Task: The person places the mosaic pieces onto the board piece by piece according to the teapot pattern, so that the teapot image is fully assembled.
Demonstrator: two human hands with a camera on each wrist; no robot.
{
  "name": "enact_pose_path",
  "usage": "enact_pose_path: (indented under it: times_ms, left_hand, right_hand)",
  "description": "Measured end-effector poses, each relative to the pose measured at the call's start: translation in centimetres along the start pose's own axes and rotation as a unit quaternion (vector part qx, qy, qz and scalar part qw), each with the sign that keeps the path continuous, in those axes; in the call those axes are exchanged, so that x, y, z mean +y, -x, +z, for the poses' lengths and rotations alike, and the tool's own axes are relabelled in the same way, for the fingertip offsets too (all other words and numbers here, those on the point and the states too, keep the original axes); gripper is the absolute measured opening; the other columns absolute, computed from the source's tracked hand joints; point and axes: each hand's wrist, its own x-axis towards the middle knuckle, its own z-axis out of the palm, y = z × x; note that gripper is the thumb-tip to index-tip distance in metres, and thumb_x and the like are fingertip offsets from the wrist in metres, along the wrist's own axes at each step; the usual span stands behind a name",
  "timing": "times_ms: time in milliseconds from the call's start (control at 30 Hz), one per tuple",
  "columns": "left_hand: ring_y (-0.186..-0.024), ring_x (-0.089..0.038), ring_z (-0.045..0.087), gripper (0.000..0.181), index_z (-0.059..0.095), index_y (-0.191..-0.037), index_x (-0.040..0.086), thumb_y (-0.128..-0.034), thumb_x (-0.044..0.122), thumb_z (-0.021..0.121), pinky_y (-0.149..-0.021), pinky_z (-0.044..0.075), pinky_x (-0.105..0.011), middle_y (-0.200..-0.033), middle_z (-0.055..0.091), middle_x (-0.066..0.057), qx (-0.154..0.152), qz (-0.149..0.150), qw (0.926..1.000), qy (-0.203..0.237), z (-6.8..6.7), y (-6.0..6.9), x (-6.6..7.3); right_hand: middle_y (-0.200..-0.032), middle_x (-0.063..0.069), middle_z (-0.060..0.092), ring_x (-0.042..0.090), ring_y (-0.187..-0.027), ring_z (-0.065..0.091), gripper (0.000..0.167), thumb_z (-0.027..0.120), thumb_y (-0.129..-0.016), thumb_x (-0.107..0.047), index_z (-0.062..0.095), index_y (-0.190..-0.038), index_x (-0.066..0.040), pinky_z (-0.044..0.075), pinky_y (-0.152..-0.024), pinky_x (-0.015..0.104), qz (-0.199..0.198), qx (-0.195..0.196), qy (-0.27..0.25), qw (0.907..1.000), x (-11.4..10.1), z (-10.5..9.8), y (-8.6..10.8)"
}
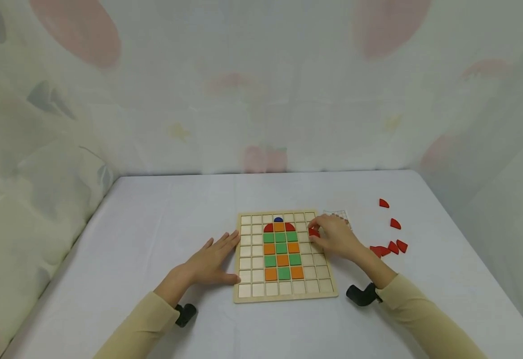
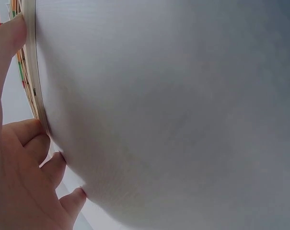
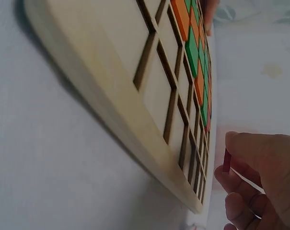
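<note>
Left hand (image 1: 211, 260): fingers spread, loosely straight, touching the grid board (image 1: 286, 298) at its left edge.
Right hand (image 1: 339, 239): thumb and finger pinch a red piece (image 1: 314, 233) above the board's right side.
Red piece: likely light, stiff, slightly slick; best gripped by opposite edges.

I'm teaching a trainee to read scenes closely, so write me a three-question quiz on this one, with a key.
1. Which hand pinches a small, flat red piece?
2. Which row of the square, pale wooden grid board holds the small blue half-round piece: A, nearest; B, middle; C, farthest?
3. How many orange square pieces lie on the board?

Key: 1. The right hand. 2. C. 3. Six.
</note>
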Motion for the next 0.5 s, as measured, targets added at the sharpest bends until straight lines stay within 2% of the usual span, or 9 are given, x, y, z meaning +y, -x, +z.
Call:
enact_pose_path:
  times_ms: [100, 200, 300, 500]
  left_hand:
    - [-0.141, -0.026, 0.014, 0.101, 0.017, -0.148, 0.01, -0.0737, 0.056, 0.067, -0.11, 0.013, -0.056, -0.155, 0.011, -0.002, 0.0, -0.004, 1.0, -0.001, 0.0, 0.0, 0.0]
    - [-0.141, -0.026, 0.015, 0.101, 0.018, -0.148, 0.01, -0.0736, 0.056, 0.068, -0.11, 0.013, -0.056, -0.155, 0.011, -0.002, 0.0, -0.003, 1.0, 0.0, 0.0, -0.1, 0.0]
    - [-0.141, -0.027, 0.015, 0.101, 0.018, -0.148, 0.009, -0.0737, 0.055, 0.068, -0.11, 0.013, -0.056, -0.155, 0.012, -0.003, 0.002, -0.001, 1.0, 0.001, 0.0, -0.2, 0.0]
    - [-0.141, -0.028, 0.015, 0.1, 0.019, -0.148, 0.008, -0.0741, 0.056, 0.067, -0.11, 0.013, -0.057, -0.155, 0.012, -0.004, 0.001, 0.001, 1.0, 0.004, 0.1, -0.2, -0.1]
  right_hand:
    - [-0.089, 0.001, 0.065, 0.011, -0.068, 0.046, 0.022, 0.071, -0.078, -0.021, 0.065, -0.096, -0.009, 0.039, -0.066, 0.027, -0.011, -0.005, 0.007, 0.9999, -0.3, 0.6, -0.4]
    - [-0.09, 0.001, 0.064, 0.01, -0.069, 0.047, 0.021, 0.071, -0.078, -0.021, 0.064, -0.095, -0.01, 0.04, -0.064, 0.025, -0.017, -0.011, 0.012, 0.9997, -0.5, 1.2, -0.7]
    - [-0.088, 0.001, 0.062, 0.011, -0.072, 0.05, 0.022, 0.072, -0.078, -0.022, 0.064, -0.095, -0.012, 0.044, -0.063, 0.025, -0.017, -0.01, 0.018, 0.9996, -0.7, 1.7, -0.9]
    - [-0.082, -0.001, 0.058, 0.012, -0.072, 0.051, 0.022, 0.073, -0.077, -0.023, 0.064, -0.093, -0.013, 0.043, -0.061, 0.025, -0.011, -0.01, 0.03, 0.9994, -1.0, 2.0, -1.3]
